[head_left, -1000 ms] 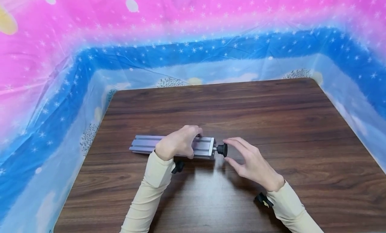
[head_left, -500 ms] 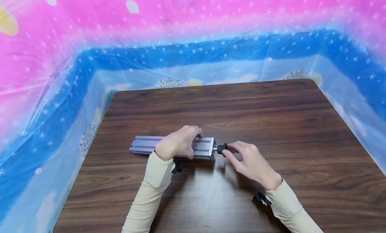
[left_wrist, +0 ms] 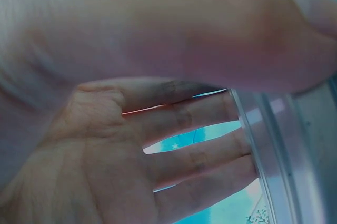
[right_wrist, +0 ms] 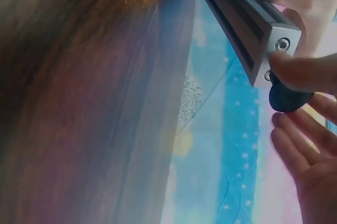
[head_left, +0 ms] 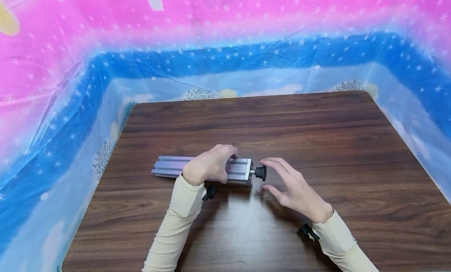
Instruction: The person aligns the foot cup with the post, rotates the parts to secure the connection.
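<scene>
A silver aluminium profile [head_left: 172, 166] with grooves along its length lies on the table, its length running left to right. My left hand [head_left: 206, 166] grips it across the top from near its middle, thumb on the near side and fingers over the far side. From the end plate [head_left: 248, 170] at its right a short metal shaft sticks out, carrying a black knob [head_left: 262, 173]. Around that knob my right hand [head_left: 299, 191] stands with thumb and fingers spread, seemingly clear of it. Screw heads show on the end plate [right_wrist: 279, 50] in the right wrist view.
The dark wood-grain table [head_left: 282, 123] stretches out behind and to both sides of the hands. Patterned pink and blue cloth [head_left: 225, 60] hangs around its back and side edges. Black mounts [head_left: 209, 193] sit under both wrists.
Half a second ago my right fingers and thumb were closed on the knob; now they are spread apart around it, as one second ago. My left hand keeps its grip on the profile.
</scene>
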`<action>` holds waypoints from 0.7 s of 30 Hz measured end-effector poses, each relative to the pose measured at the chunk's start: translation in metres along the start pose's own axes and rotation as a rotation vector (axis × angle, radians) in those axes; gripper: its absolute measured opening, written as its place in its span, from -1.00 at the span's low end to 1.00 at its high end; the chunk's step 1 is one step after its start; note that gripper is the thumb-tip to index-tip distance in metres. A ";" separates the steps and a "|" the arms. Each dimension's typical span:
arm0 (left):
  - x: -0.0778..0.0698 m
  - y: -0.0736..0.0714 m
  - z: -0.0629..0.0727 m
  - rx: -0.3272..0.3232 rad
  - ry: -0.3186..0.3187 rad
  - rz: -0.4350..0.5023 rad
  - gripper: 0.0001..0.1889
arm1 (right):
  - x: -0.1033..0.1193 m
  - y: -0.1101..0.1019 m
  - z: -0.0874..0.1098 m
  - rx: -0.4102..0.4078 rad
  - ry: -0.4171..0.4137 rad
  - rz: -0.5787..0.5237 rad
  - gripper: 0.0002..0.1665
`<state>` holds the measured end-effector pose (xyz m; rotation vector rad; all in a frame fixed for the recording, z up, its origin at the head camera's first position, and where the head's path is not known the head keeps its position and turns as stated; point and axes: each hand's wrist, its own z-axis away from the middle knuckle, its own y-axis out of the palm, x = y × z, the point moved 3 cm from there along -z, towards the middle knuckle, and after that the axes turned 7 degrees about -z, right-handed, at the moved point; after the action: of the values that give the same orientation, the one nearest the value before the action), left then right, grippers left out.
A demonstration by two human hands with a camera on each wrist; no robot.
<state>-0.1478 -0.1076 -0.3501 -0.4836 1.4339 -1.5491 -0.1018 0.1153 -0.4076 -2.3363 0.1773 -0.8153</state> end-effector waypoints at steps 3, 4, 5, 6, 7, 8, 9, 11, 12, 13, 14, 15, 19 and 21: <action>-0.001 0.000 0.001 -0.002 0.007 -0.002 -0.34 | -0.002 0.001 0.001 -0.007 -0.013 0.005 -0.29; -0.002 -0.001 0.001 -0.003 0.010 -0.004 -0.34 | -0.002 0.001 0.001 -0.011 -0.016 0.007 -0.32; -0.002 -0.001 0.001 -0.002 0.012 -0.005 -0.34 | -0.003 0.001 0.001 -0.016 -0.016 0.008 -0.34; -0.002 -0.001 0.001 -0.003 0.013 -0.005 -0.34 | -0.004 0.002 0.002 -0.021 -0.013 0.008 -0.36; -0.002 -0.001 0.001 -0.004 0.012 -0.005 -0.34 | -0.004 0.002 0.002 -0.025 -0.008 0.011 -0.37; -0.002 -0.001 0.001 -0.005 0.011 -0.005 -0.33 | -0.004 0.002 0.002 -0.030 0.002 0.013 -0.38; -0.002 -0.001 0.002 -0.005 0.007 -0.005 -0.33 | -0.005 0.002 0.003 -0.033 0.013 0.017 -0.39; -0.002 -0.002 0.002 -0.007 0.002 -0.005 -0.32 | -0.005 0.002 0.003 -0.036 0.040 0.031 -0.40; -0.002 -0.002 0.003 -0.008 0.000 -0.005 -0.32 | -0.005 0.002 0.003 -0.037 0.054 0.037 -0.43; -0.002 -0.002 0.003 -0.008 -0.001 -0.005 -0.32 | -0.005 0.002 0.003 -0.038 0.066 0.044 -0.46; -0.002 -0.002 0.003 -0.009 -0.001 -0.005 -0.32 | -0.006 0.002 0.003 -0.040 0.076 0.052 -0.49; -0.002 -0.002 0.003 -0.009 0.001 -0.006 -0.33 | -0.006 0.002 0.002 -0.041 0.085 0.063 -0.53; -0.003 -0.001 0.003 -0.013 0.008 -0.008 -0.33 | -0.007 0.003 0.002 -0.045 0.122 0.085 -0.66; -0.002 0.000 0.003 -0.014 0.009 -0.007 -0.33 | -0.008 0.004 0.002 -0.036 0.155 0.082 -0.70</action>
<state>-0.1443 -0.1072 -0.3486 -0.4910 1.4517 -1.5499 -0.1062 0.1157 -0.4153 -2.2827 0.3547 -0.9593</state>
